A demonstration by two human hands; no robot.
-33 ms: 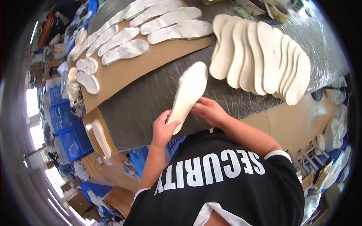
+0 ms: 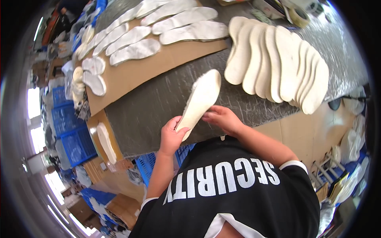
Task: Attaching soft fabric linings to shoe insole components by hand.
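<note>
The left hand pinches the lower end of a cream insole pointing to one o'clock over the dark table, with the right hand half-curled at the insole's four o'clock, its grip unclear.

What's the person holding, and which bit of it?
A cream insole, held by its narrow lower end in the left grip, thumb on top. The right grip is by its right edge; whether it touches can't be told.

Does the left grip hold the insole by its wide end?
No, the left grip holds the insole by its narrow end, nearest the person's body.
</note>
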